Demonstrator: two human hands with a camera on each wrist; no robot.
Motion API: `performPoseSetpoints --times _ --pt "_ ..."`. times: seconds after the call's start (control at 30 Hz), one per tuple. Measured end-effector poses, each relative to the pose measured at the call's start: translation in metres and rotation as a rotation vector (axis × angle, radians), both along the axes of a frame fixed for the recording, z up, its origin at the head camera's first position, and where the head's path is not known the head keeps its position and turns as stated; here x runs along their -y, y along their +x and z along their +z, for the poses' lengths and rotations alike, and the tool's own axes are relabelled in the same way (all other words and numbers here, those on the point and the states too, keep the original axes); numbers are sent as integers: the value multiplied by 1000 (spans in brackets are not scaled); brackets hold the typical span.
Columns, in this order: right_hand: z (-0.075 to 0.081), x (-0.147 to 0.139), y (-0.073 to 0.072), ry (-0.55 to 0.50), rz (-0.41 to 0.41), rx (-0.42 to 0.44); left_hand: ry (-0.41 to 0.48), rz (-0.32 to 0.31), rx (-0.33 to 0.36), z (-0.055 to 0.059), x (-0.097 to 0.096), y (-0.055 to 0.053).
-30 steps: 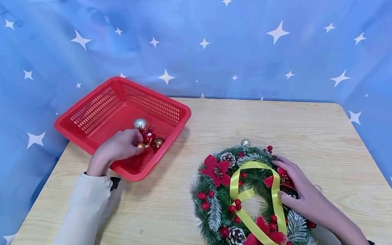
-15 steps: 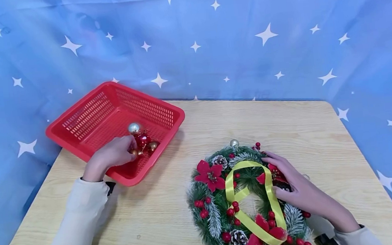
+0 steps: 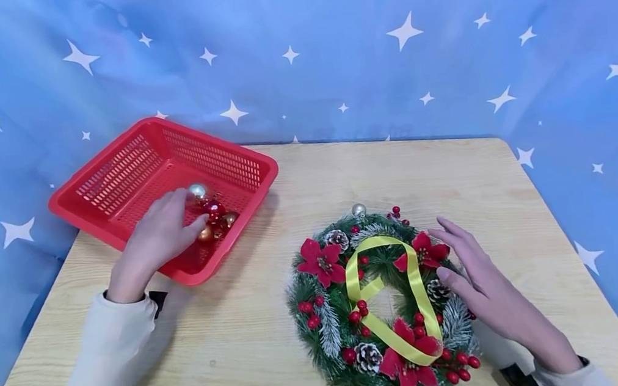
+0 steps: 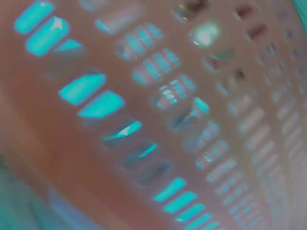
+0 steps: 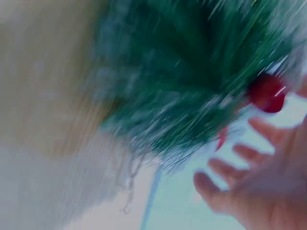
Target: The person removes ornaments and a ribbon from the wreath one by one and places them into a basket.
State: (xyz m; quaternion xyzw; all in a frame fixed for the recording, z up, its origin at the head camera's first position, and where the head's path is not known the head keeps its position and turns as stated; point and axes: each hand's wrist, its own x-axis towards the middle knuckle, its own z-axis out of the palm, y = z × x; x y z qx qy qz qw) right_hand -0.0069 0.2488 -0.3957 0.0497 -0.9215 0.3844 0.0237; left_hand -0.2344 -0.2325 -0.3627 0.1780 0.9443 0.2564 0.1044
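Drawn back from the wreath (image 3: 338,304) on the tabletop (image 3: 234,346), the right hand (image 3: 484,279) hangs loose; the left hand (image 3: 159,235) has widened, seemingly empty, over baubles (image 3: 215,210) in the basket (image 3: 267,171). One silver ball (image 3: 359,209) edges the wreath; more apparently await.

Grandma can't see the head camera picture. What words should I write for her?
A person's left hand reaches into a red basket of shiny balls, and the right hand is open by a green wreath with red flowers and a yellow ribbon. A pale table lies beneath, with a blue star-patterned curtain behind.
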Motion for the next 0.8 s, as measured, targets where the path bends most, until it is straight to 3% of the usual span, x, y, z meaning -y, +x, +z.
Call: performPoseSetpoints --times 0.17,0.3,0.43,0.57,0.8 --pt "11 20 20 18 -130 -25 304 -5 -291 0 -15 20" --pt "9 35 27 104 -171 -8 488 -55 -407 -5 -26 35" --pt "-3 49 31 153 -216 21 567 -139 -418 -8 -38 43" --pt "-13 53 33 133 -249 47 604 -212 -396 -10 -50 47" --pt "-18 46 35 126 -272 57 624 -267 -346 -14 -67 50"
